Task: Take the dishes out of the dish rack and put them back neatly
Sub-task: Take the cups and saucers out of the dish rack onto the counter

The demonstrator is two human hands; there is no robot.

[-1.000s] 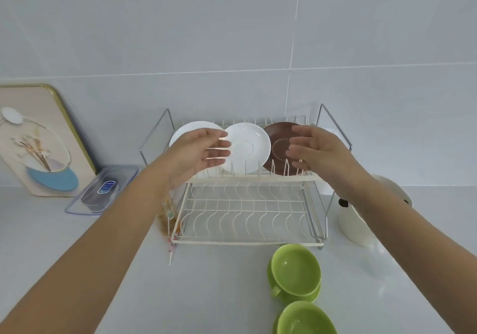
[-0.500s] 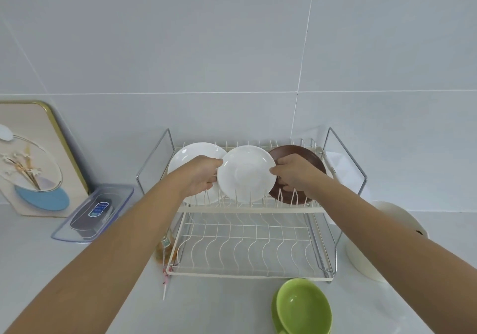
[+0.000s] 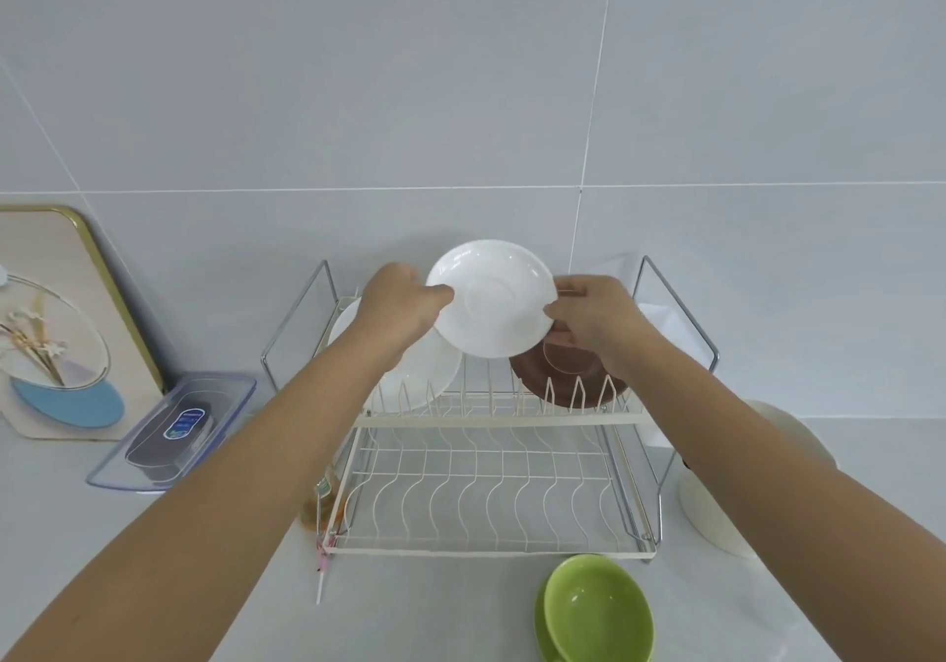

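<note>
While lifted clear above rack (image 3: pixel 491 420) — saucer (image 3: pixel 492 298) pinched at rim by left hand (image 3: pixel 396 310) and right hand (image 3: pixel 596 326).

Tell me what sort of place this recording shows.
Most likely a home kitchen counter: a two-tier wire dish rack with plates stands against a tiled wall, green cups sit on the counter, and both hands lift a white saucer.
</note>
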